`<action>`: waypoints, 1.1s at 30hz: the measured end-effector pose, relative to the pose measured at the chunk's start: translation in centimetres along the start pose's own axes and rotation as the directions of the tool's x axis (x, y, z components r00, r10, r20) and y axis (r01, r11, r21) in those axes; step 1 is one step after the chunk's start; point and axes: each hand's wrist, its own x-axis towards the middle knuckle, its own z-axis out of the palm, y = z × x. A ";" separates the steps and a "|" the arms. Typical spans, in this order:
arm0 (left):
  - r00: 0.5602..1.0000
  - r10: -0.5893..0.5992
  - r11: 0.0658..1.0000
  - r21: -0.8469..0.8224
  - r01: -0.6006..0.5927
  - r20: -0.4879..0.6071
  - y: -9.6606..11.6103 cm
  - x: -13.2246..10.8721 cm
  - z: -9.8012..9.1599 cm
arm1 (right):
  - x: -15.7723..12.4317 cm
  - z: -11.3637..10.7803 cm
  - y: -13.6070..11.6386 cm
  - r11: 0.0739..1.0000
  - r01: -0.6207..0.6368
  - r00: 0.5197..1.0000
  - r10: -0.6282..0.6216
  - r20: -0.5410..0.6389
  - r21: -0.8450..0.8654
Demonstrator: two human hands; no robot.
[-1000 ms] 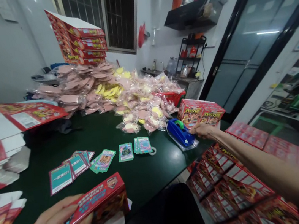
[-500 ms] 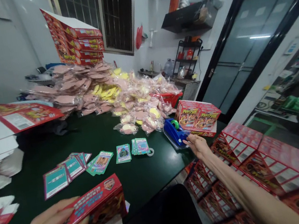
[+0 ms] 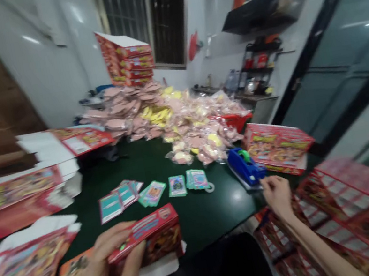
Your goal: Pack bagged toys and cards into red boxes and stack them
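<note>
My left hand point(image 3: 109, 260) grips a small red printed carton point(image 3: 156, 233), thumb and fingers on its two sides. A white flap sticks out along the carton's lower edge. At the front end of a blue tape dispenser point(image 3: 247, 167) with a green roll, my right hand point(image 3: 277, 193) is closed in a pinch. Whatever lies between those fingertips is too fine and blurred to make out. Beyond the carton, small piles of trading cards point(image 3: 153, 193) lie on the dark green table point(image 3: 216, 218), beside a pale ring point(image 3: 209, 187).
Bagged pink and yellow pieces point(image 3: 190, 127) are heaped at the back, below stacked red boxes point(image 3: 137, 63). Flattened printed cartons point(image 3: 26, 275) cover the left side. A red display box point(image 3: 277, 148) stands behind the dispenser; several wrapped boxes point(image 3: 355, 217) are stacked at the right.
The view has swung left, so everything sits further right in it. My right hand has drawn slightly toward me from the dispenser's end, fingers more curled. The left hand still holds the carton.
</note>
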 end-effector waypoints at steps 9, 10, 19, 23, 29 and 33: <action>0.992 -0.096 0.989 -0.119 0.086 -0.080 1.7 -1.1 1.4 | -12.7 -1.7 -20.1 0.612 -0.523 0.637 -0.182 0.749 0.593; 0.993 -0.095 0.988 -0.125 0.086 -0.065 1.8 -1.3 1.4 | -13.3 -1.2 -21.3 0.542 -0.583 0.622 -0.182 0.762 0.605; 0.967 0.088 0.994 0.039 -0.100 0.240 2.5 0.2 -1.0 | -13.4 -0.4 -22.5 0.541 -0.661 0.575 -0.079 0.814 0.520; 0.894 0.189 0.972 0.052 -0.229 0.407 2.9 1.4 -1.6 | -13.2 -1.0 -22.9 0.560 -0.661 0.560 -0.074 0.825 0.499; 0.843 0.187 0.953 0.113 -0.280 0.505 2.8 1.8 -1.5 | -13.0 -0.8 -23.0 0.589 -0.638 0.570 -0.071 0.818 0.496; 0.847 0.160 0.968 0.089 -0.236 0.506 2.8 2.1 -1.8 | -13.1 -0.2 -22.7 0.592 -0.641 0.572 -0.054 0.818 0.488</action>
